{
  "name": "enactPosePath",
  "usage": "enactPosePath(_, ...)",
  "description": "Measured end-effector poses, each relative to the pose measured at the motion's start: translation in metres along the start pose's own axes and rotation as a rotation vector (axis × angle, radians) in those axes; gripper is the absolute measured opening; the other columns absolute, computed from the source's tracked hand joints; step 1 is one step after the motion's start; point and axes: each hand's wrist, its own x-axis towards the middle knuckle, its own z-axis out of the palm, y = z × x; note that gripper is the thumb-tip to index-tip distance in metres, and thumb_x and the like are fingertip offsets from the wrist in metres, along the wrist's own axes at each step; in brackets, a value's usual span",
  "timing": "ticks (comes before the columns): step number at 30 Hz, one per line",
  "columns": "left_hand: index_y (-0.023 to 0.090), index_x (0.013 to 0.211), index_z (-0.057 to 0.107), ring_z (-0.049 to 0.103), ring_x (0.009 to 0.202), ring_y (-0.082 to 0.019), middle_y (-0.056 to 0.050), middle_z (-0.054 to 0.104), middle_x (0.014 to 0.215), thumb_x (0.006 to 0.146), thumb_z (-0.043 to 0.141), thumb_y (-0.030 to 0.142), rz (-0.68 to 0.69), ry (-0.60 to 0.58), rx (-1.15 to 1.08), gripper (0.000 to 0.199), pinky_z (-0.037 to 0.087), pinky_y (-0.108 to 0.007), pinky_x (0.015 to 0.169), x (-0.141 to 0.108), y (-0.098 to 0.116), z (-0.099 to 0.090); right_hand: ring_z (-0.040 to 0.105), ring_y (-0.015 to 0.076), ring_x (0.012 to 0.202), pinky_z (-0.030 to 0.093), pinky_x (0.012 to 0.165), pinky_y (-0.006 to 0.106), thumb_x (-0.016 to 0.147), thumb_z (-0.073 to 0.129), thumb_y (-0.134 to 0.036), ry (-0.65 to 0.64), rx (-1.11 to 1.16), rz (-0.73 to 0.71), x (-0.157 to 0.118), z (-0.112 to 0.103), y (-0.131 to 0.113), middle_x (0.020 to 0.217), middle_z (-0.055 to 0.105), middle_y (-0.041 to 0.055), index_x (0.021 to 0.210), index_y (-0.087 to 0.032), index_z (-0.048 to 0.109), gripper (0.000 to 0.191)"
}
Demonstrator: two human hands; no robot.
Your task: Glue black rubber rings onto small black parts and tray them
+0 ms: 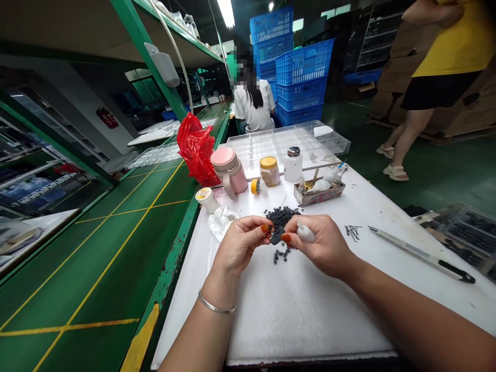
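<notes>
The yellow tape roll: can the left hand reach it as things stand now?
Probably yes. Nothing stands between the left hand and the yellow tape roll; the white cloth lies aside. But that hand pinches a small dark piece.

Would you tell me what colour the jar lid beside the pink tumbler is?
The jar lid is yellow, best seen in the head view.
</notes>
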Motion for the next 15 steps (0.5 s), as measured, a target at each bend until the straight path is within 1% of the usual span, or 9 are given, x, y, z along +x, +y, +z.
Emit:
enactPosePath(3,0.012,0.080,0.074,0.060,0.062,-0.009,-0.005,0.066,0.072,0.069,0.082,0.026,-0.005,-0.019,0.030,0.019,0.051,-0.016,0.060,-0.0005,-0.0014,-0.0027,0.053,0.0110,0.054,0.037,0.052,0.024,0.087,0.059,-0.033,-0.032,-0.013,0.003,0.0004,0.0003,0.0003,0.060,0.061,0.0006,0.068,-0.015,0.061,0.027)
enactPosePath(9,0.012,0.078,0.073,0.060,0.062,-0.009,-0.005,0.065,0.074,0.066,0.084,0.027,-0.016,-0.029,0.054,0.022,0.049,-0.017,0.059,0.0003,-0.0017,-0.0049,0.054,0.0111,0.055,0.037,0.052,0.024,0.086,0.062,-0.033,-0.064,0.009,0.005,-0.0005,-0.0002,0.0016,0.061,0.062,0.0005,0.067,-0.015,0.061,0.026)
enactPosePath(15,0.012,0.076,0.073,0.059,0.063,-0.011,-0.005,0.063,0.072,0.063,0.085,0.029,-0.020,-0.001,0.090,0.025,0.050,-0.020,0.059,0.0005,0.0005,-0.0029,0.053,0.0110,0.054,0.035,0.052,0.024,0.087,0.059,-0.031,-0.085,-0.041,-0.019,-0.0006,-0.0010,0.0008,0.060,0.061,0.0006,0.067,-0.015,0.060,0.025)
